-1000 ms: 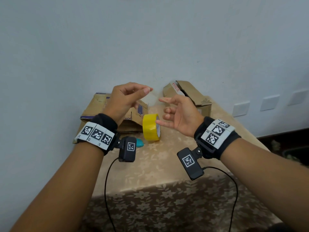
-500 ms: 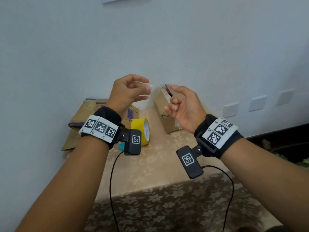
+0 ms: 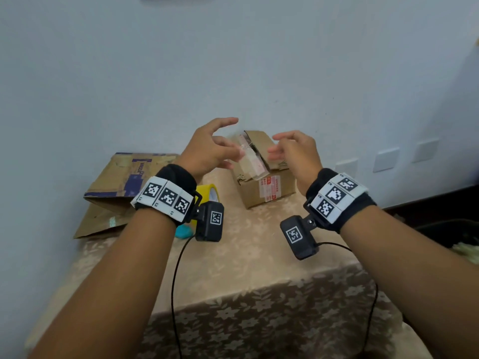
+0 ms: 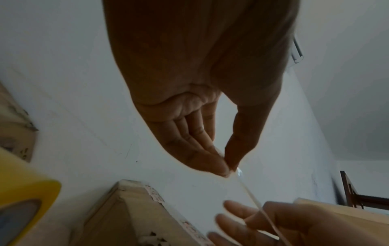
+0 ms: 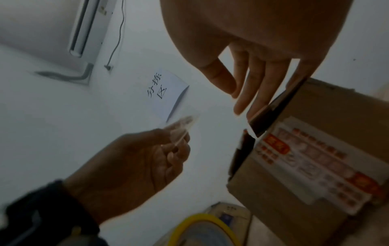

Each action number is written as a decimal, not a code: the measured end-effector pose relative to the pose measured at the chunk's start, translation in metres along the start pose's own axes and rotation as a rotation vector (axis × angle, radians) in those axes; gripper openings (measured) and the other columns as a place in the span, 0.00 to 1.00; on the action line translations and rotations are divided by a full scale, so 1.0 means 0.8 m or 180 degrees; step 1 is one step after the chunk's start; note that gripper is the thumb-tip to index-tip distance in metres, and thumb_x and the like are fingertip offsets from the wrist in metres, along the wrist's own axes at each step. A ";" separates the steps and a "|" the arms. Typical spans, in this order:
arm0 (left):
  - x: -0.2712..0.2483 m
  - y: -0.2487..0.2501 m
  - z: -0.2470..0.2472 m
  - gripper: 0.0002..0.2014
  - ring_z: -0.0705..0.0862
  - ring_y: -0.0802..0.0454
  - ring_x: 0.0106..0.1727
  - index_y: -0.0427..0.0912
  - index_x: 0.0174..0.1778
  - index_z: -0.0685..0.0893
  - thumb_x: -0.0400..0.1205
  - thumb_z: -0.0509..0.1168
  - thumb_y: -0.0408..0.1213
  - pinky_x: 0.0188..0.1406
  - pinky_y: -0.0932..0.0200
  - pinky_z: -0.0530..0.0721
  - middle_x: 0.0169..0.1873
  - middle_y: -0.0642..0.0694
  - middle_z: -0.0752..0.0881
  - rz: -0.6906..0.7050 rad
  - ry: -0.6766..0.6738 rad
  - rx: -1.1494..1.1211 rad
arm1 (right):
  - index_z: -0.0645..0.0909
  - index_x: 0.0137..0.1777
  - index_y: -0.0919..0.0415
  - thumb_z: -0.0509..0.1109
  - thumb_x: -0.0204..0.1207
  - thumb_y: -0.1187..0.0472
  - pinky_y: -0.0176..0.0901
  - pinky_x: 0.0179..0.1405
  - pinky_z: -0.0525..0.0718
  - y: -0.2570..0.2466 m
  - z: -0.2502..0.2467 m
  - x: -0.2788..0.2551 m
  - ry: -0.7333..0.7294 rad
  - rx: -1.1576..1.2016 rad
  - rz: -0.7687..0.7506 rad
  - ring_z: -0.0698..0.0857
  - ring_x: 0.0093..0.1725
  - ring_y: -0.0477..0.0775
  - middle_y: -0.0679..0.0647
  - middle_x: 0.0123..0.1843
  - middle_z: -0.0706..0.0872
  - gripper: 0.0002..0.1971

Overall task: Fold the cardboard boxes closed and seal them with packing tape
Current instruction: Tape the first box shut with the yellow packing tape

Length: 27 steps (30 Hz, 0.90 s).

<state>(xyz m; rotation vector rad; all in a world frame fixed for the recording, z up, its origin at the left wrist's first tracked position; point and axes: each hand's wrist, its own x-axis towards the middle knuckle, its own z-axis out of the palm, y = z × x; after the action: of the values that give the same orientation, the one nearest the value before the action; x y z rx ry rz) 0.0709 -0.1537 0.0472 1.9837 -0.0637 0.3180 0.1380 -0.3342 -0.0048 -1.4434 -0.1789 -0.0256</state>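
Pinched between thumb and fingertips (image 4: pixel 212 162) of the left hand (image 3: pixel 207 151): one end of a strip of clear packing tape (image 5: pixel 184 124), held up in the air above the table (image 3: pixel 246 263).

Far left, against the wall: a flattened cardboard box (image 3: pixel 121 187) with purple print, lying on the table's floral cloth. Just to its right, half hidden behind the left wrist: a yellow roll of packing tape (image 3: pixel 211 193), standing on edge, with a small teal object (image 3: pixel 184 231) in front of it, too hidden to name.

Centre: the tape strip, stretched from the left hand's pinch towards the right hand and hanging over the top of a small cardboard box (image 3: pixel 267 190). Box upright near the wall, red-and-white label on its front, top flaps not folded shut, one flap raised at the right rear.

Right of the strip: the right hand (image 3: pixel 298 156), fingers straight and spread, gripping nothing, close to the raised flap. Cannot tell whether the far end of the strip sticks to those fingertips, or whether they touch the flap.

Further right, on the wall: pale switch plates (image 3: pixel 386 159). Higher up, seen from the right wrist: a handwritten paper note (image 5: pixel 166 93).
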 end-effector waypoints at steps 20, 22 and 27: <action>0.028 -0.036 0.025 0.30 0.88 0.54 0.33 0.46 0.72 0.81 0.75 0.77 0.22 0.46 0.50 0.90 0.27 0.54 0.86 -0.0331 -0.0453 0.0852 | 0.85 0.66 0.54 0.72 0.84 0.59 0.47 0.55 0.92 0.011 0.010 -0.002 -0.0794 -0.0958 -0.0205 0.94 0.49 0.50 0.55 0.51 0.92 0.12; 0.027 -0.035 0.026 0.29 0.89 0.51 0.36 0.49 0.69 0.82 0.75 0.77 0.22 0.50 0.45 0.92 0.27 0.53 0.87 -0.0365 -0.0509 0.0749 | 0.82 0.70 0.56 0.64 0.83 0.68 0.44 0.55 0.91 0.007 0.008 -0.002 -0.0857 -0.0933 -0.0079 0.94 0.49 0.50 0.56 0.50 0.93 0.18; 0.020 -0.020 0.017 0.30 0.90 0.56 0.35 0.46 0.71 0.82 0.76 0.71 0.15 0.44 0.55 0.91 0.28 0.51 0.87 -0.0608 -0.0801 0.0275 | 0.80 0.74 0.57 0.54 0.82 0.73 0.37 0.47 0.90 0.006 0.006 -0.004 -0.0959 -0.0892 0.0100 0.94 0.52 0.50 0.60 0.53 0.94 0.25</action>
<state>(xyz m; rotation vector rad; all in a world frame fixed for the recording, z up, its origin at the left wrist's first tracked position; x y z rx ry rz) 0.0921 -0.1572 0.0316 2.0881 -0.0208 -0.0542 0.1349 -0.3289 -0.0090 -1.7255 -0.4123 0.2007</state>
